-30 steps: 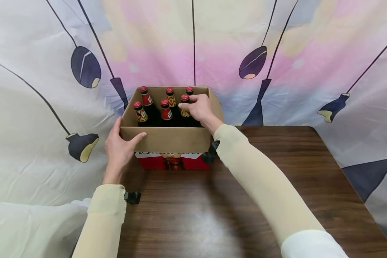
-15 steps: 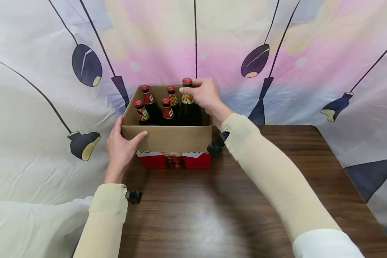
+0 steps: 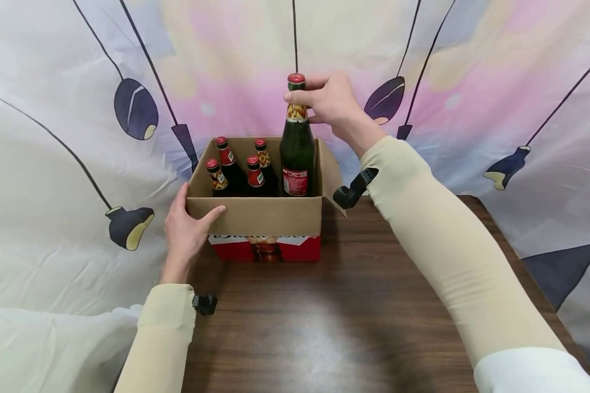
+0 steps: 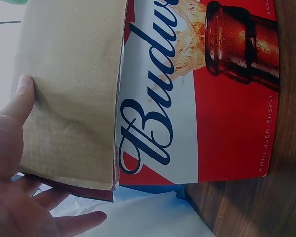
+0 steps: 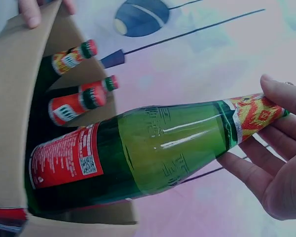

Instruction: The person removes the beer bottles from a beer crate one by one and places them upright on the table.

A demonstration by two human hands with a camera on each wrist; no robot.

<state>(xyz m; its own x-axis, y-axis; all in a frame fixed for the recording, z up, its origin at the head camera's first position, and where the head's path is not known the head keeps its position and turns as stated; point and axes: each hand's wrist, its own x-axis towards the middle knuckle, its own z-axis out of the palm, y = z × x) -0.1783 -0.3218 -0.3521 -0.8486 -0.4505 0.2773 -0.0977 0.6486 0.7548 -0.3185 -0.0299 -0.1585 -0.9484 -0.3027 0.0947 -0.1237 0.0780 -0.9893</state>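
Note:
A green beer bottle [image 3: 297, 144] with a red cap stands upright, drawn partly out of an open cardboard box [image 3: 255, 215]. My right hand [image 3: 336, 101] pinches its neck between thumb and fingers. In the right wrist view, the fingers hold the patterned neck label, and the bottle's base [image 5: 34, 205] is behind the box wall. My left hand [image 3: 184, 234] grips the box's front left corner. Its thumb [image 4: 22, 98] lies on the brown front flap, with the fingers round the left side. Several other capped bottles [image 3: 255, 172] stand inside, their lower parts hidden.
The box's printed red and white front [image 4: 227, 128] shows below the flap. Its right flap [image 3: 331, 172] hangs outward. A dark wooden table [image 3: 285, 322] carries the box, close to a patterned fabric backdrop [image 3: 246, 65]. White cloth [image 3: 54, 349] hangs at the left.
My right hand has pulled the bottle upward from among the others, so most of its body now shows above the box's front edge. The left hand has stayed on the corner.

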